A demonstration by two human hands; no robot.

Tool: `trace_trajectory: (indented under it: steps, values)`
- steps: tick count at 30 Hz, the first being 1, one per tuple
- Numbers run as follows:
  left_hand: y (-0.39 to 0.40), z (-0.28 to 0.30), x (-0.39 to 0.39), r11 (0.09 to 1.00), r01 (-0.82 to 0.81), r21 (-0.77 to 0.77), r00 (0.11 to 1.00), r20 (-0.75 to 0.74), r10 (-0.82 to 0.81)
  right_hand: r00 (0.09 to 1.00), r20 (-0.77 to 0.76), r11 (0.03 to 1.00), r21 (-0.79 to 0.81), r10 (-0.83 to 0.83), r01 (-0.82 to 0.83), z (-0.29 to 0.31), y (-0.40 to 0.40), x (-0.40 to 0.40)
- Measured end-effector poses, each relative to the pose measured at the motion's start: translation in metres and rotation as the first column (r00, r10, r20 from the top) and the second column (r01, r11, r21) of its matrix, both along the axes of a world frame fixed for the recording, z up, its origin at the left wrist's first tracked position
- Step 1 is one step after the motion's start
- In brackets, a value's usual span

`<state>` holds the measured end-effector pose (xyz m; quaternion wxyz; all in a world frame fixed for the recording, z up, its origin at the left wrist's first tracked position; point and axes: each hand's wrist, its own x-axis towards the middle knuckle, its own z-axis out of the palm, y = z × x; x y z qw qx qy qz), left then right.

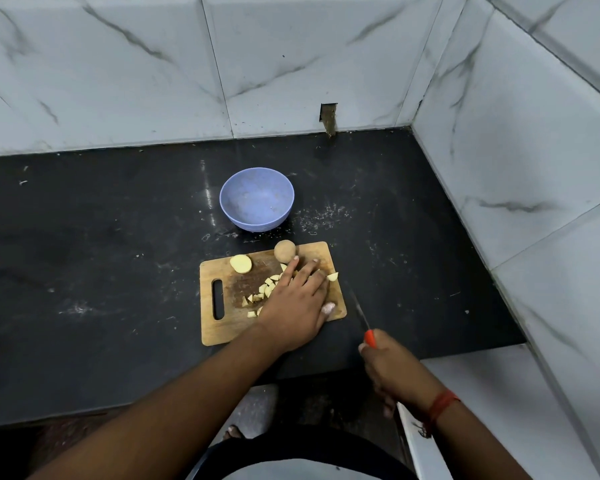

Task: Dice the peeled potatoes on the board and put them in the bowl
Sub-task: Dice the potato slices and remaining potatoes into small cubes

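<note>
Some potato dice [269,289] are hidden under the flat, spread left hand [293,306]; beyond the cutting board [222,327], the red-handled knife [364,320] is gripped by the right hand [390,372], near the blue bowl [257,199]

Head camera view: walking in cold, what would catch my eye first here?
Probably the wooden cutting board in the middle of the dark counter, where the left hand lies flat over a scatter of pale potato pieces. To its right, off the board, the right hand grips a knife with an orange handle. Behind the board stands a light blue bowl, with no potato in it.
</note>
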<state>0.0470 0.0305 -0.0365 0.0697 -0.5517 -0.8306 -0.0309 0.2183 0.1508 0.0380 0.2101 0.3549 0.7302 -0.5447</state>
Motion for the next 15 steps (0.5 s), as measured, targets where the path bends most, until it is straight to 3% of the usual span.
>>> trace_trajectory:
  steps: [2, 4, 9, 15]
  values:
    - [0.003, 0.003, 0.002, 0.999, 0.022, 0.028, 1.0, 0.004, -0.022, 0.982, -0.08, 0.976, -0.146, -0.172, 0.159, 0.013, 0.001, 0.004]
    - [0.009, 0.006, 0.004, 0.998, 0.059, 0.016, 0.998, -0.002, -0.059, 0.959, -0.121, 0.956, -0.182, -0.255, 0.231, 0.021, 0.004, 0.001]
    - [0.016, 0.008, 0.003, 0.991, 0.075, -0.111, 0.996, -0.03, -0.079, 0.95, -0.175, 0.958, -0.176, -0.257, 0.226, 0.028, 0.008, -0.011]
    - [-0.012, 0.009, -0.007, 0.998, 0.004, -0.069, 0.999, -0.037, -0.006, 0.955, -0.195, 0.968, -0.16, -0.225, 0.195, 0.024, 0.007, -0.024]
